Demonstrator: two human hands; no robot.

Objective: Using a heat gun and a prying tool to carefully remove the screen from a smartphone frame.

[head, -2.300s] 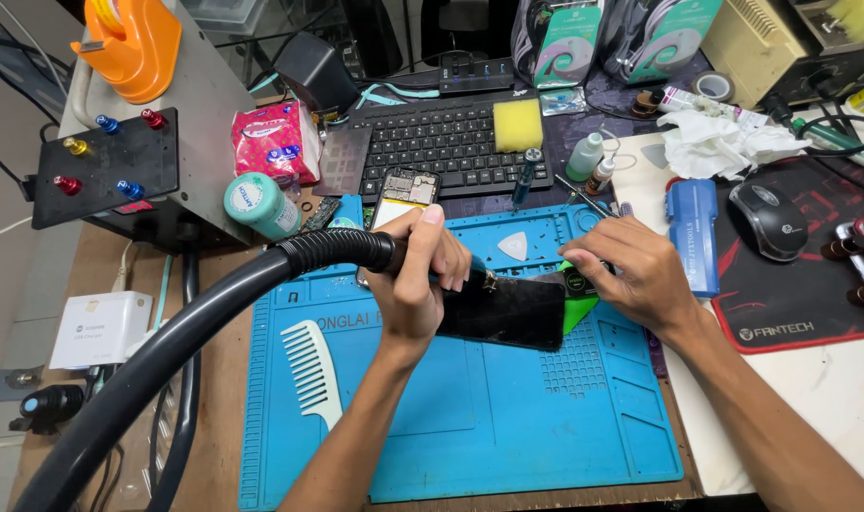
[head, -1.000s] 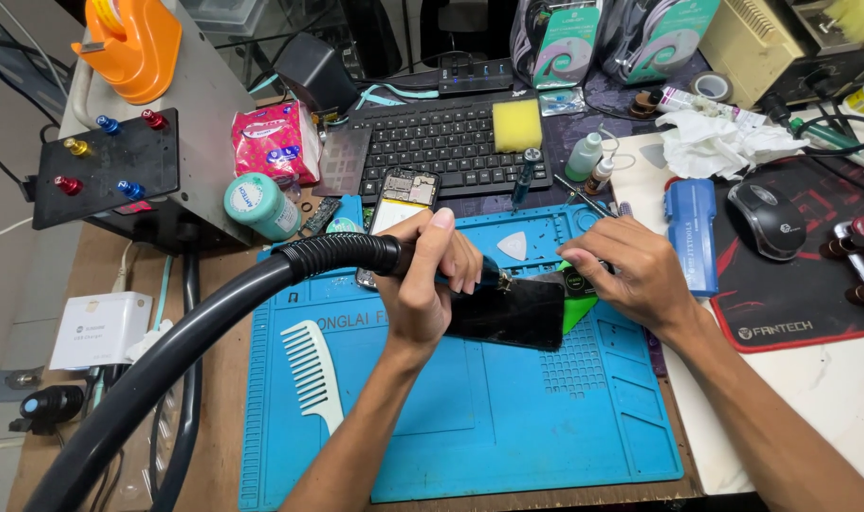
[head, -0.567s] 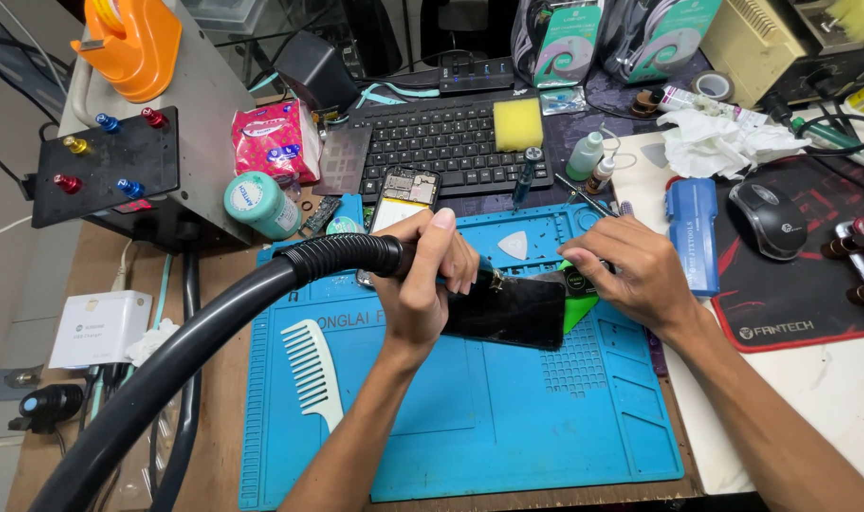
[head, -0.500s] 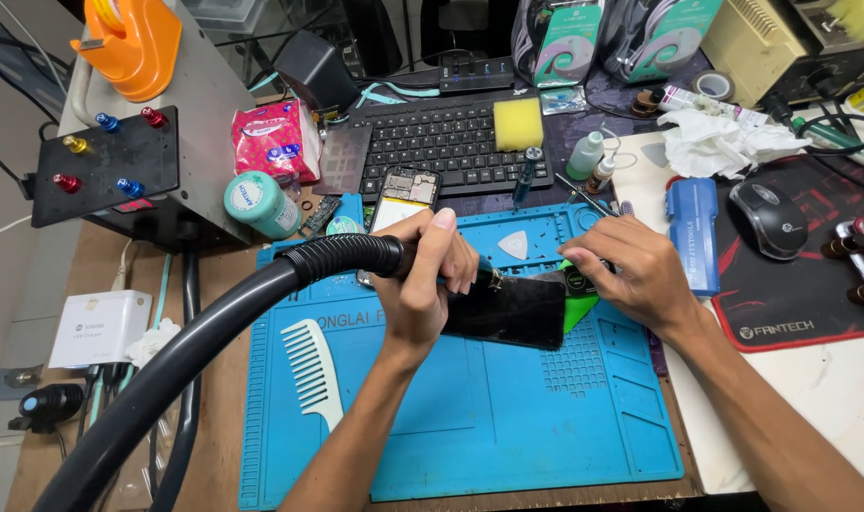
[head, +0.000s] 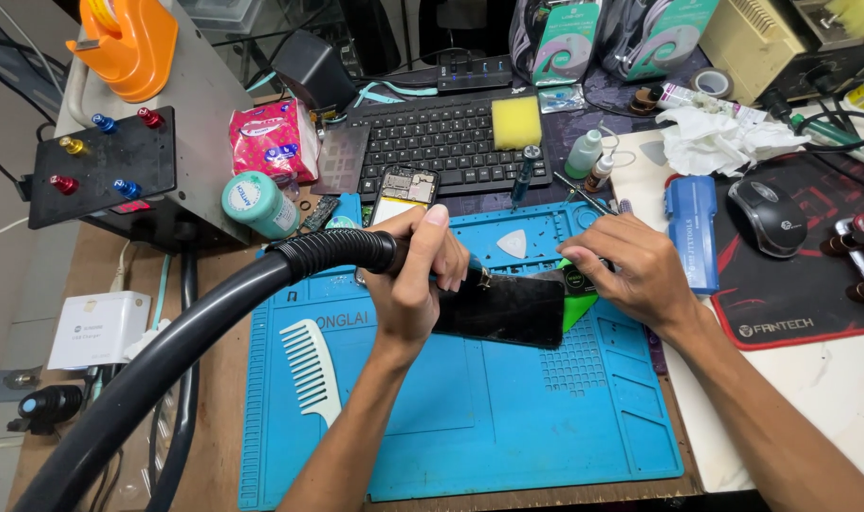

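My left hand (head: 415, 284) grips the handle of a hot-air tool at the end of a thick black ribbed hose (head: 214, 332). The tool's tip sits at the top edge of a black phone screen (head: 503, 308) lying on a blue work mat (head: 470, 427). My right hand (head: 626, 270) rests at the screen's right end, fingers pressing down on it beside a green plastic pry card (head: 576, 308). A white triangular pick (head: 513, 243) lies on the mat just above the screen.
A white comb (head: 309, 370) lies on the mat's left. Behind are an opened phone body (head: 404, 194), black keyboard (head: 451, 142), yellow sponge (head: 515, 121), teal round can (head: 257, 204), small bottles (head: 584, 154) and a grey station (head: 119, 161). Right: blue case (head: 690, 228), mouse (head: 767, 216).
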